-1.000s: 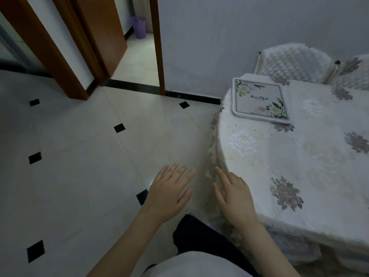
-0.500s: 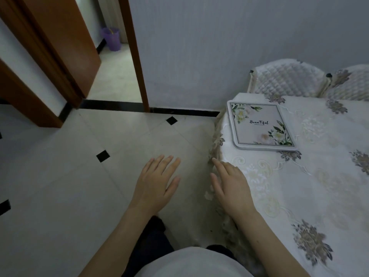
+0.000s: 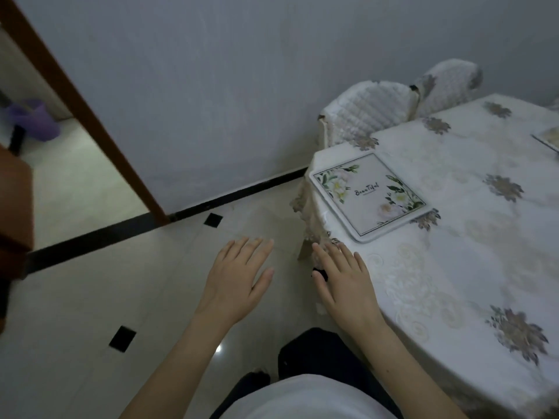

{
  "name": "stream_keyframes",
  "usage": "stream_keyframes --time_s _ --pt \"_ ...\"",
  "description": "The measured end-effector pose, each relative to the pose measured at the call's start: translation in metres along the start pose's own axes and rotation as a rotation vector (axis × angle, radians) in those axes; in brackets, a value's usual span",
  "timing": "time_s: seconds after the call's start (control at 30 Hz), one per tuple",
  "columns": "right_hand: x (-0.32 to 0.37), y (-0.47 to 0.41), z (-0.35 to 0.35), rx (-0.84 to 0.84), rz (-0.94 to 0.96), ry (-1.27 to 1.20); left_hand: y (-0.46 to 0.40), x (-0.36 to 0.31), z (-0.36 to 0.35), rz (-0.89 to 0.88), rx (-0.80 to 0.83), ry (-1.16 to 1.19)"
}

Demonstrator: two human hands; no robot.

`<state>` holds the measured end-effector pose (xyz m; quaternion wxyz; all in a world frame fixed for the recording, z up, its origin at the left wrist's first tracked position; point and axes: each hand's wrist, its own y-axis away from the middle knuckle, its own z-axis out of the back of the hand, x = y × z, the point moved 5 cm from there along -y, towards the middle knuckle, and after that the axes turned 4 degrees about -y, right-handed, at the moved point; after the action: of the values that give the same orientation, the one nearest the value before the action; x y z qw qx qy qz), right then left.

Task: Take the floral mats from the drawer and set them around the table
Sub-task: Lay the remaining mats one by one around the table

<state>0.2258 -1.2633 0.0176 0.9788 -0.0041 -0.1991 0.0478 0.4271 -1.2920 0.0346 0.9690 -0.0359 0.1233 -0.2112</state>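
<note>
A floral mat point(image 3: 370, 193), white with green leaves and pale flowers, lies flat near the edge of the round table point(image 3: 472, 267), which wears a white flowered cloth. The corner of a second mat point(image 3: 549, 142) shows at the right edge of the view. My left hand point(image 3: 239, 279) hovers over the tiled floor, palm down, fingers apart, holding nothing. My right hand point(image 3: 344, 282) is spread the same way at the table's rim, just short of the first mat. No drawer is in view.
Two chairs with quilted white covers point(image 3: 369, 113) stand against the grey wall behind the table. A brown door frame point(image 3: 87, 116) opens to the left, with a purple bin point(image 3: 36, 119) beyond. A brown cabinet corner point(image 3: 15, 213) juts in at far left.
The view has swung right and closer to the table, so the mat now sits nearer my right hand. Both hands stay spread and empty.
</note>
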Motion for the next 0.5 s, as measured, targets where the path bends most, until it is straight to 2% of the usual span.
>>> stream_keyframes --time_s 0.5 --pt "-0.078 -0.151 0.009 -0.109 -0.313 -0.027 -0.228 0.009 -0.042 -0.331 0.118 0.069"
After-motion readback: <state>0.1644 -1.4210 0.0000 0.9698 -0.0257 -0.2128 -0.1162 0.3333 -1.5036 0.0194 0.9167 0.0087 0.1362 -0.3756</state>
